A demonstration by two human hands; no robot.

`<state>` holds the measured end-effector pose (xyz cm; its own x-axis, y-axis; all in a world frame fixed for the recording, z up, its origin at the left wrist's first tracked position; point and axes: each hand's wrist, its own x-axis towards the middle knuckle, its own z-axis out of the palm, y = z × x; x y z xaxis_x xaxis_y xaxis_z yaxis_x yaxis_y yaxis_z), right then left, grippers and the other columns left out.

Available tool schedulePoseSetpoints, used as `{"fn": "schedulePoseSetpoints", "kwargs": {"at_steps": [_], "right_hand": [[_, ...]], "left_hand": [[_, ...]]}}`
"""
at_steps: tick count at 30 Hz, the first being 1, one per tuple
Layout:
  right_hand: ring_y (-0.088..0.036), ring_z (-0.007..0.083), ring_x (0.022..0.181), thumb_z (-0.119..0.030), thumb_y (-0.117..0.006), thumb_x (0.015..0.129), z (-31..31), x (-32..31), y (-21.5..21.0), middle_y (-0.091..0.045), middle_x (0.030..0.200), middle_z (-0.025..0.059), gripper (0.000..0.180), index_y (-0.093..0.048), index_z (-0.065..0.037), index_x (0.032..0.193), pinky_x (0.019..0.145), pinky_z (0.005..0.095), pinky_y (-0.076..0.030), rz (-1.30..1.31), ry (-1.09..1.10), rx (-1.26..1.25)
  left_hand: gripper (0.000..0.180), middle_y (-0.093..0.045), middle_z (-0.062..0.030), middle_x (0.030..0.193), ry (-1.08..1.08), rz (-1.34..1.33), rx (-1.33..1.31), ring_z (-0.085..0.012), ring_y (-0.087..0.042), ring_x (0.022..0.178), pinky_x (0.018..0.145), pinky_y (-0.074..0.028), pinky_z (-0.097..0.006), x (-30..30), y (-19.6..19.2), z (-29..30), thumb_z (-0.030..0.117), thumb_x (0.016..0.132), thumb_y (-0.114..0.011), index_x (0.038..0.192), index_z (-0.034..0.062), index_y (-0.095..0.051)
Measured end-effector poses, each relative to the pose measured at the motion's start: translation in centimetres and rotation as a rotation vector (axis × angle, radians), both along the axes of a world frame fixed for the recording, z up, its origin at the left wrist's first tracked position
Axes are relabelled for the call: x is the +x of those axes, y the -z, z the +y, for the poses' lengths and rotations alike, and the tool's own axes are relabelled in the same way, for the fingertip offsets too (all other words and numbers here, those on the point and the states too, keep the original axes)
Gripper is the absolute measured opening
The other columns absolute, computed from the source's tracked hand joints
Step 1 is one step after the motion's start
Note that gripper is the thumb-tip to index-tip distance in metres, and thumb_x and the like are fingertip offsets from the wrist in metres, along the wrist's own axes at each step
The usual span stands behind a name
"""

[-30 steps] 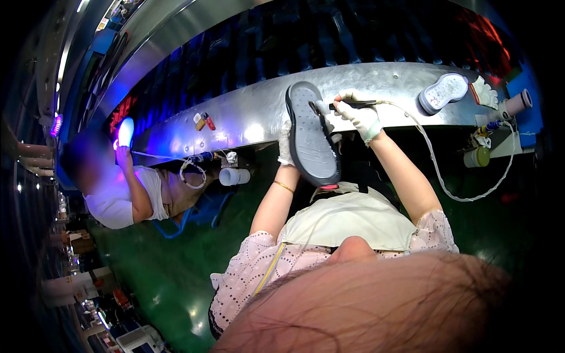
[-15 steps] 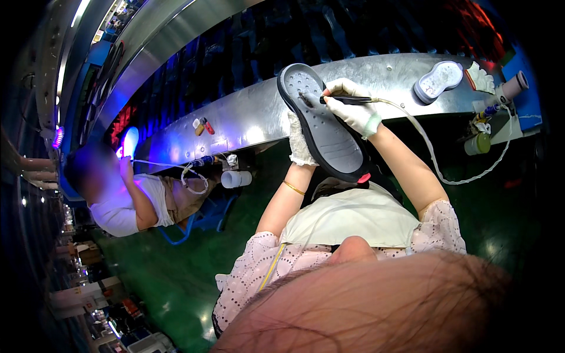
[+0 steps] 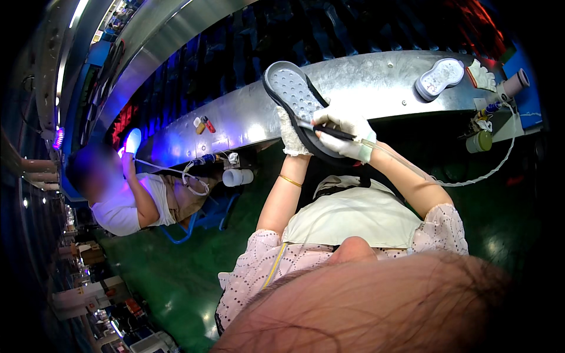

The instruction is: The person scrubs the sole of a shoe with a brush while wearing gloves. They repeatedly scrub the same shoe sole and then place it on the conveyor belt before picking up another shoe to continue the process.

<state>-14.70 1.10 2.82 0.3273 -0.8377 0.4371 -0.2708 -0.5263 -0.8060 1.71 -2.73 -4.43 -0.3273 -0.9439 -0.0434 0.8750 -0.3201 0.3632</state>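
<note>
A grey shoe sole [image 3: 289, 88] with a dark rim is held up over the near edge of the metal bench. My left hand [image 3: 291, 134], in a whitish glove, grips its left side from below, the fingers partly hidden behind it. My right hand [image 3: 348, 130], in a white glove with some bare fingertips, is closed round a black-handled brush [image 3: 334, 133]. The brush's tip lies against the middle of the sole's face, and its thin pale hose runs back along my right forearm. My hand and the brush cover the sole's lower part.
A pale sole [image 3: 439, 79] and a white glove [image 3: 481, 76] lie on the bench [image 3: 376, 82] at right. A jar [image 3: 479, 142] hangs by its edge. Small items [image 3: 204, 125] lie further left. A co-worker [image 3: 132, 200] sits at left, holding a glowing sole.
My right hand and the brush have moved down and left along the sole. The sole has shifted slightly left and tilted, and its lower end is now hidden.
</note>
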Motion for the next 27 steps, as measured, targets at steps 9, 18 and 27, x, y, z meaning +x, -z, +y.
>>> {"fn": "schedulePoseSetpoints", "kwargs": {"at_steps": [9,18,27], "right_hand": [[-0.065,0.0165,0.084,-0.008,-0.07,0.08,1.2,0.1,-0.3,-0.068,0.092,0.0069,0.016,-0.066,-0.008,0.096,0.079,0.0295,-0.051,-0.115,-0.02,0.182],[-0.058,0.0044,0.076,-0.013,-0.071,0.085,-1.6,-2.1,-0.7,-0.066,0.084,0.0,0.012,-0.066,-0.006,0.092,0.07,0.0213,-0.05,-0.446,0.039,0.636],[-0.06,0.0052,0.076,-0.013,-0.071,0.084,-0.2,-1.0,-0.3,-0.067,0.084,0.0008,0.011,-0.066,-0.006,0.091,0.069,0.0209,-0.049,-0.191,0.094,0.188]], "left_hand": [[0.066,-0.047,-0.0126,0.137,-0.137,-0.176,-0.03,-0.0309,-0.047,0.122,0.106,-0.037,-0.044,1.6,0.2,-0.9,0.056,0.095,-0.04,0.14,0.0078,-0.04],[0.076,-0.044,-0.0123,0.14,-0.04,0.019,-0.033,-0.0294,-0.044,0.126,0.109,-0.034,-0.044,0.7,-2.4,1.7,0.064,0.091,-0.042,0.141,0.0069,-0.038],[0.08,-0.041,-0.0119,0.142,-0.074,-0.029,-0.079,-0.0275,-0.042,0.128,0.11,-0.032,-0.042,-1.4,-2.7,3.8,0.067,0.088,-0.041,0.144,0.0094,-0.035]]}}
